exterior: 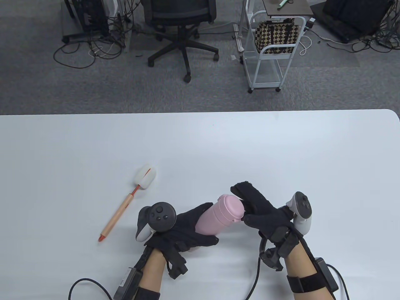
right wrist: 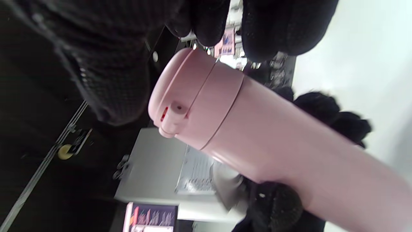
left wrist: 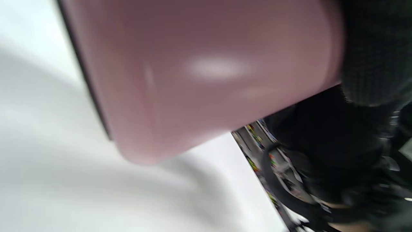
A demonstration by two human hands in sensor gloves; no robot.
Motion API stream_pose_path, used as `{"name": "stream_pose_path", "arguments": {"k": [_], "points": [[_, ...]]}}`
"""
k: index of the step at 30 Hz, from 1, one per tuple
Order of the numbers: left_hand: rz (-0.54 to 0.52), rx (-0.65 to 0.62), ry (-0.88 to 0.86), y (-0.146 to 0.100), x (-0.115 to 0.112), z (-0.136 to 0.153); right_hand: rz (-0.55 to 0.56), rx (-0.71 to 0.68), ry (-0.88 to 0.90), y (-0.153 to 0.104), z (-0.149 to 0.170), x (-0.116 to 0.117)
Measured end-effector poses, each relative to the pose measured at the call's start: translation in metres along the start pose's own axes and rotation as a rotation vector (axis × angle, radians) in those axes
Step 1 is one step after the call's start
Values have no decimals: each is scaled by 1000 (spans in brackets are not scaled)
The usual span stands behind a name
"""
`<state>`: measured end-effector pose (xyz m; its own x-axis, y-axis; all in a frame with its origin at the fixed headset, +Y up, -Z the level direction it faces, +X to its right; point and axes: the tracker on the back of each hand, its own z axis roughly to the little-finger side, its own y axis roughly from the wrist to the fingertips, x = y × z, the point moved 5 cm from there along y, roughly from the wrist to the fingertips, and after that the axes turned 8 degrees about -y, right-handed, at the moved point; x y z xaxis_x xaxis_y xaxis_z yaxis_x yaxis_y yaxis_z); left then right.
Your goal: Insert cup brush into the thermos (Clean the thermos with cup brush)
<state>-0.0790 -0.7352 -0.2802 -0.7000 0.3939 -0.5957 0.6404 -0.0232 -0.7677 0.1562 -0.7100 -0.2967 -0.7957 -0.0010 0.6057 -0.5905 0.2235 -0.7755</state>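
— Pink fills the left wrist view: the thermos (left wrist: 206, 74), blurred, right against the lens. Who has it?

— Left hand (exterior: 175, 229) grips its body, fingers wrapped around it, tilted above the table (exterior: 218, 150). Right hand (exterior: 265, 215) is at the lid (right wrist: 180, 96) end, fingers curled close around the cap; whether they actually press it, I cannot tell.

— So the lid is on?

— Yes, it looks shut in the right wrist view. I judge the task barely begun: the cap must come off, then the cup brush (exterior: 128, 201) must be picked up and pushed in.

— Where is the brush?

— Lying flat on the table, left of the left hand, apart from both hands, white head pointing away from the person.

— And the room?

— White tabletop, grey carpet beyond, an office chair (exterior: 181, 22), a white cart (exterior: 275, 47) with a chequered bag (exterior: 276, 36), cables on the floor.
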Motion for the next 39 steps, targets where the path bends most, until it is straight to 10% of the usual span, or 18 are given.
{"name": "stream_pose_path", "arguments": {"k": [12, 26, 39], "points": [[265, -1, -117, 5, -24, 7, -130, -23, -119, 5, -14, 22], [-174, 123, 376, 3, -5, -3, 457, 151, -555, -10, -8, 5], [-357, 98, 320, -4, 11, 2, 420, 106, -435, -11, -1, 2]]}}
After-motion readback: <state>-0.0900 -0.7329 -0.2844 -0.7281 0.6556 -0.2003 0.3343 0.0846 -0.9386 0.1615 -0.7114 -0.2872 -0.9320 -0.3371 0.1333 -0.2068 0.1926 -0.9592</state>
